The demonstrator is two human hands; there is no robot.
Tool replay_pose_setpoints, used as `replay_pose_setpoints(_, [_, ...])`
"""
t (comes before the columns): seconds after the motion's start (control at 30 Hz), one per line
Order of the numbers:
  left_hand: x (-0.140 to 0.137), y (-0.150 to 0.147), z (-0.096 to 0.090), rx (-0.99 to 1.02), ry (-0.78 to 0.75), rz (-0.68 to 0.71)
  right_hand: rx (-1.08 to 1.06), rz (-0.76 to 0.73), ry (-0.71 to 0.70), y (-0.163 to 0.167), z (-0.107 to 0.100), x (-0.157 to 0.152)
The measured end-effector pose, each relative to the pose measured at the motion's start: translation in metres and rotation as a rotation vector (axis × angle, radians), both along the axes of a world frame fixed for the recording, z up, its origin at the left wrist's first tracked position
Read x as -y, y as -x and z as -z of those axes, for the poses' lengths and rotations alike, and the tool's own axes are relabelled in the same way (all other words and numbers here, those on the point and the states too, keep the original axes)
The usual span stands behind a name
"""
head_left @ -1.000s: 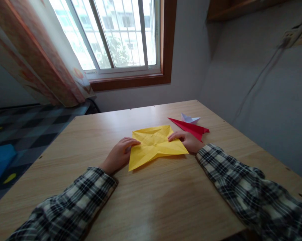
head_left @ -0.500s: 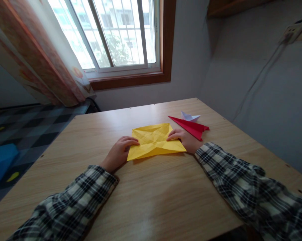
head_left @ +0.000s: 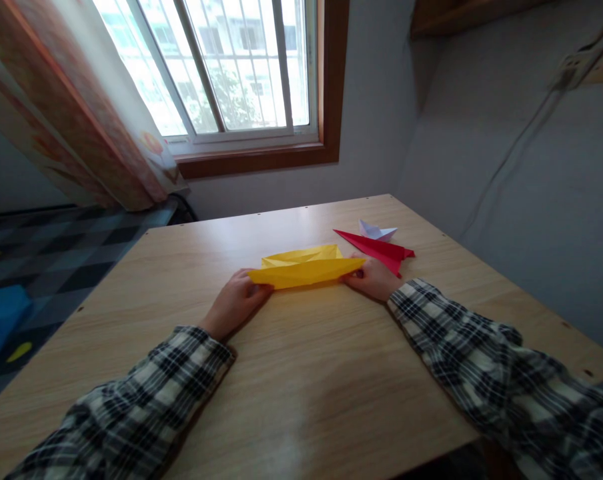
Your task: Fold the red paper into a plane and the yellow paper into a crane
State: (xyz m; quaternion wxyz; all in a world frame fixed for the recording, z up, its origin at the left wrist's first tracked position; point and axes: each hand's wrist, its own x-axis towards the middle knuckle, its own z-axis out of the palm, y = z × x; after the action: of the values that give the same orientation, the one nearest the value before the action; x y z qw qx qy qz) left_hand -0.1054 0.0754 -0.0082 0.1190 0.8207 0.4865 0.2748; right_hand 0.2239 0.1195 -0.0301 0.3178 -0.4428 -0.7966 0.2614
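Observation:
A creased sheet of yellow paper (head_left: 301,273) is on the table between my two hands, its near flap raised up and its far edge lying back toward the window. My left hand (head_left: 237,300) grips the left end of the flap, fingers closed around the corner. At the other end, my right hand (head_left: 374,278) pinches the right corner, its fingertips partly hidden by the paper. The raised flap covers most of the creased middle of the sheet.
Just beyond my right hand lies a red paper plane (head_left: 376,250), with a white paper boat (head_left: 377,231) behind it. The wooden table (head_left: 281,387) ends near a window (head_left: 231,73). A blue object (head_left: 4,320) rests on the checked surface at left.
The near part of the yellow paper, which lay spread toward me, has been lifted up and away from me. Both hands have turned with it, still at its sides.

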Motion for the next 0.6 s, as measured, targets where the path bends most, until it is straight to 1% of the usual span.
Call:
replay_pose_setpoints(0.1, [0.0004,-0.0007,-0.0021,-0.012,-0.017,-0.017,0.075,0.023,-0.021,0.0002,-0.0029,0.0014])
replay_pose_setpoints(0.23, [-0.0005,-0.0004,-0.0036,-0.040,-0.040,-0.015,0.065,0.007,-0.085,-0.0023,-0.0047,0.0010])
replay_pose_setpoints(0.37, [-0.0026,0.0009,-0.0023,-0.079,-0.022,-0.016,0.064,0.022,-0.073,-0.0048,-0.0024,-0.0013])
replay_pose_setpoints(0.6, [-0.0025,0.0014,-0.0006,-0.097,0.002,-0.047,0.167,0.099,-0.073,-0.0062,0.0012,-0.0042])
